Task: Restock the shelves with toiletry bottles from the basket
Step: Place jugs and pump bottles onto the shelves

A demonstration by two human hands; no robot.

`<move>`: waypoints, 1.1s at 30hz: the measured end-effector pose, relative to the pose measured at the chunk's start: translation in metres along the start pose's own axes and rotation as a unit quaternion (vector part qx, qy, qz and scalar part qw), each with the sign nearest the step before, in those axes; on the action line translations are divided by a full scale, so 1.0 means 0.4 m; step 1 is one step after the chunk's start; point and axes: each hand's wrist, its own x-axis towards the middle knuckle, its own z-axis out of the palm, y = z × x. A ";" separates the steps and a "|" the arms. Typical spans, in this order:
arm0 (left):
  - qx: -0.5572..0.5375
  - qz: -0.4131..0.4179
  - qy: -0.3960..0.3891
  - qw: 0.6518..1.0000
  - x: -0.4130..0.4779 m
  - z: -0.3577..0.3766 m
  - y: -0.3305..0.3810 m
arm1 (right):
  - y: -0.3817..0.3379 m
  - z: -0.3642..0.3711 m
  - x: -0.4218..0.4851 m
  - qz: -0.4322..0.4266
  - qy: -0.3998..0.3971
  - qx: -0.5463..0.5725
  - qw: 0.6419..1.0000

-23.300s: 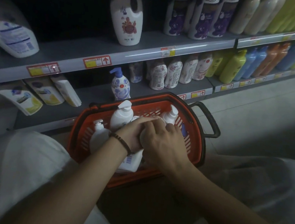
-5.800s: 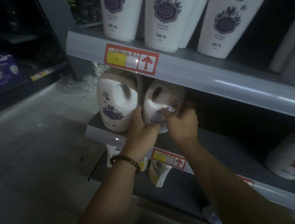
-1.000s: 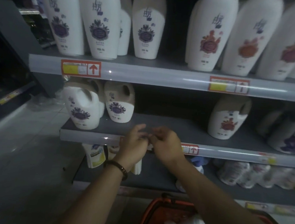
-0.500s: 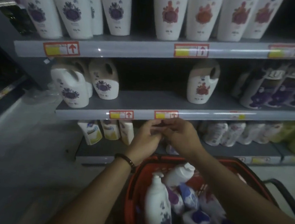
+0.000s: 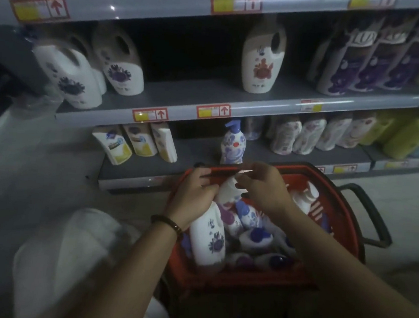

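My left hand (image 5: 195,193) curls its fingers over the top of the white bottle (image 5: 209,237) standing in the red basket (image 5: 345,221), near the bottom shelf (image 5: 146,171). My right hand (image 5: 264,186) has its fingertips drawn together; I cannot tell whether they are pinching anything.

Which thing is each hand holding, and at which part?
The right hand seems to pinch a small pale scrap by its edge; it is too blurred to name. The left hand curls over the top of the tall white bottle; a grip cannot be confirmed.

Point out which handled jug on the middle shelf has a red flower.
The lone jug standing halfway along the shelf; the jugs at its left end all carry purple flowers.
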 end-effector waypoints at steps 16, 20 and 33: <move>0.233 -0.076 0.066 0.967 0.104 0.087 -0.335 | 0.204 0.056 -0.109 0.109 -0.019 -0.024 0.994; 0.260 -0.077 0.070 0.960 0.293 0.131 -0.608 | 0.233 0.067 -0.119 0.123 -0.034 -0.053 0.990; 0.219 -0.114 0.109 0.963 0.163 0.132 -0.428 | 0.286 0.090 -0.136 0.145 -0.053 -0.060 0.986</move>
